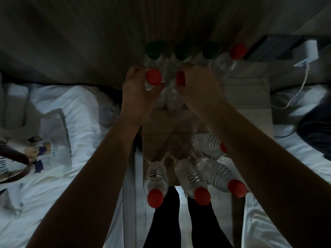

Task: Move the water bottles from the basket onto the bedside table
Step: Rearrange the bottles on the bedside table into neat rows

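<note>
Ok, both hands gripping red-cap bottles mid-frame: left hand (138, 92) clamping one bottle (152, 81), right hand (198, 86) clamping another (176, 88), both standing on surface (249, 97).

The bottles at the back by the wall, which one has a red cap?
The back-row bottle at the far right end, next to the dark box. Its cap is red; the other three in that row have green caps.

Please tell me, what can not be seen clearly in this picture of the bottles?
- Basket: not in the head view.
- Bottle in the right hand: hand hides most of it, only its red cap shows.
- Fourth near bottle: right forearm covers its cap.
- Back-row labels: too dark.
</note>
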